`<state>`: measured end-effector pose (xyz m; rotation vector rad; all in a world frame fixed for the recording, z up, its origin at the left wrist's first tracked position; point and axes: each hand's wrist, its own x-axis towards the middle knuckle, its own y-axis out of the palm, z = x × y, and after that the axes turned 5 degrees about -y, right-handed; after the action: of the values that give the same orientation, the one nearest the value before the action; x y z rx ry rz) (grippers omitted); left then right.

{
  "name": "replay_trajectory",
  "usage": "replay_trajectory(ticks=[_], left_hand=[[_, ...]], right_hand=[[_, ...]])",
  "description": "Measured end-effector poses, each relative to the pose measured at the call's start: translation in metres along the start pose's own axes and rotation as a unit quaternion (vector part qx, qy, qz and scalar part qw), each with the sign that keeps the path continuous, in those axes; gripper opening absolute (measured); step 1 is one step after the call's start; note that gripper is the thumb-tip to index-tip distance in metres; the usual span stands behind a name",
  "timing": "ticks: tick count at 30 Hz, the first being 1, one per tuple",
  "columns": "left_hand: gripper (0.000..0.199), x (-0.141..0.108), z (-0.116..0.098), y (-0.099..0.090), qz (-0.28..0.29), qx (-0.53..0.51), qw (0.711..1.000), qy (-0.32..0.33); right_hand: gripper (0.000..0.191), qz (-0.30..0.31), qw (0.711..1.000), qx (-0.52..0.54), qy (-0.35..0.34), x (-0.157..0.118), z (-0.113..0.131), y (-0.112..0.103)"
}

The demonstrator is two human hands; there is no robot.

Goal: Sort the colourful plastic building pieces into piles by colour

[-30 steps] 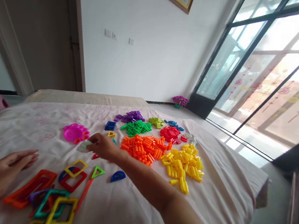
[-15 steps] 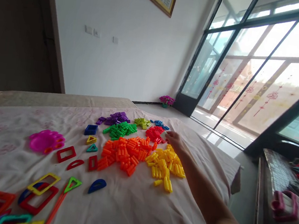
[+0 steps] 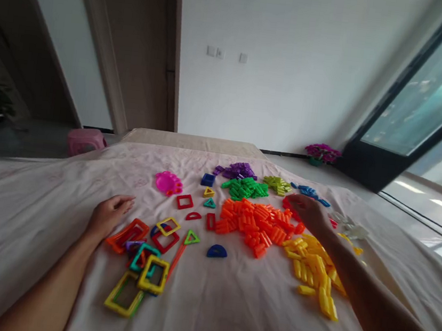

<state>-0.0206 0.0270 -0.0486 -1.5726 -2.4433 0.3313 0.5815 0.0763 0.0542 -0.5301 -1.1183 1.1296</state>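
Note:
My left hand [image 3: 109, 213] rests on the cloth with loosely bent fingers and nothing in it. Beside it lie magnetic tile frames: an orange one [image 3: 128, 236], a teal one [image 3: 140, 256], yellow squares [image 3: 153, 275] and a red frame [image 3: 165, 241]. My right hand [image 3: 302, 206] is over the red connector pieces [image 3: 289, 203], its fingers drawn together; whatever they pinch is hidden. The pile of orange pieces [image 3: 252, 220] lies left of that hand, and yellow pieces [image 3: 315, 266] lie beneath the forearm.
Purple [image 3: 240, 170], green [image 3: 244, 188], lime [image 3: 277, 184] and blue [image 3: 309, 191] piles sit farther back. Clear pieces [image 3: 348, 227] lie at right. A pink plate-like toy [image 3: 168, 182] and a blue half-circle [image 3: 217, 251] are on the cloth. A pink stool [image 3: 86, 141] stands beyond.
The view has turned left, so more of my left hand and arm shows. My right hand has moved left over the red pile; the pale piece at its fingers is no longer visible.

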Motion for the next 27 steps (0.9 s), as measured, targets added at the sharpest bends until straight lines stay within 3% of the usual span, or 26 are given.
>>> replay_trajectory(ticks=[3, 5, 7, 10, 15, 22, 27], left_hand=[[0.045, 0.001, 0.004, 0.000, 0.006, -0.026, 1.000, 0.000], [0.044, 0.001, 0.004, 0.000, 0.005, -0.031, 1.000, 0.002], [0.044, 0.000, 0.003, 0.000, 0.006, -0.037, 0.999, 0.002], [0.044, 0.000, 0.003, 0.001, 0.008, -0.047, 0.999, -0.001], [0.043, 0.002, 0.006, 0.001, 0.008, -0.056, 0.998, -0.001], [0.043, 0.002, 0.005, 0.001, 0.007, -0.059, 0.998, 0.005], [0.041, 0.001, 0.002, 0.001, 0.008, -0.053, 0.999, 0.005]], right_hand=[[0.023, 0.103, 0.978, 0.120, -0.134, -0.017, 0.101, 0.042], [0.024, 0.171, 0.946, 0.178, -0.209, -0.036, 0.161, 0.066], [0.027, 0.211, 0.920, 0.202, -0.263, -0.054, 0.207, 0.088], [0.031, 0.237, 0.904, 0.173, -0.311, -0.075, 0.250, 0.115], [0.019, 0.248, 0.920, 0.091, -0.288, -0.083, 0.277, 0.139], [0.021, 0.224, 0.943, 0.102, -0.224, -0.074, 0.275, 0.141], [0.030, 0.235, 0.915, 0.103, -0.311, -0.083, 0.281, 0.145]])
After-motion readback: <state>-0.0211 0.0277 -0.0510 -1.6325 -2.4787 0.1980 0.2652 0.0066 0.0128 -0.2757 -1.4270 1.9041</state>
